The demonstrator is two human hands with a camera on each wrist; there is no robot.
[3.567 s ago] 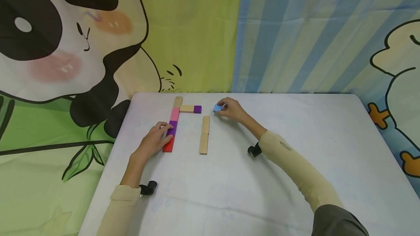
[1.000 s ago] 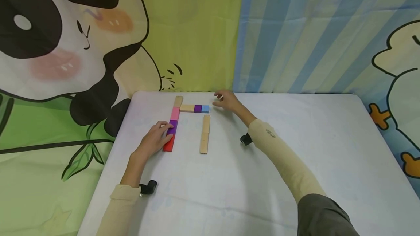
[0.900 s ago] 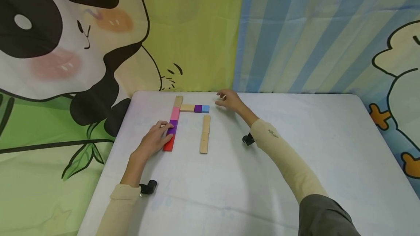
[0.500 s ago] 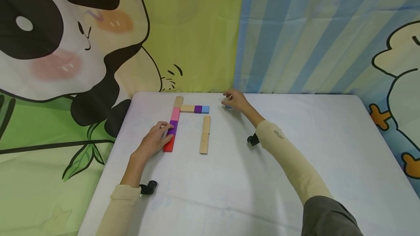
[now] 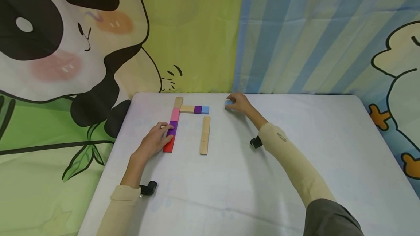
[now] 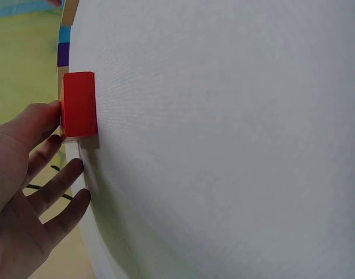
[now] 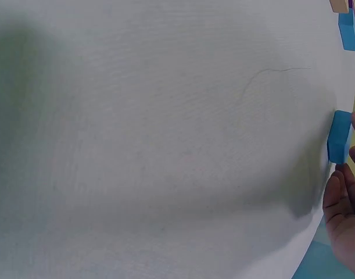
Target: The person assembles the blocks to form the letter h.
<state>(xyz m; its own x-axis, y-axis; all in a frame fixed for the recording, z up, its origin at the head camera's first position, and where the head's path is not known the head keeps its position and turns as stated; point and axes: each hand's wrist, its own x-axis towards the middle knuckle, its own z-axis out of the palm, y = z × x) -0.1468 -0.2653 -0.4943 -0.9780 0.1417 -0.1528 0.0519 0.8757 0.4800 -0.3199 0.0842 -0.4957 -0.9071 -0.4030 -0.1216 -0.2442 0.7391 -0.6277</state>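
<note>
My left hand (image 5: 153,140) rests at a column of blocks, fingers on the purple block (image 5: 172,131) and thumb beside the red block (image 5: 168,146). In the left wrist view the red block stands out, the other fingers spread loosely below it. Farther up the column lie a pink block (image 5: 175,114) and a plain wooden block (image 5: 178,102). My right hand (image 5: 240,103) pinches a light blue block (image 7: 339,137) near the table's far edge; in the head view the fingers partly hide it.
Branching rightward off the column is a row: wooden block (image 5: 187,109), small purple block (image 5: 198,109), blue block (image 5: 205,110). Two wooden blocks (image 5: 204,144) lie end to end nearer me. The white table (image 5: 210,199) meets a printed cloth backdrop (image 5: 193,35).
The earlier light blue block now sits at the row's right end, released by my right hand. That hand has since moved right and taken another blue block. My left hand has stayed put.
</note>
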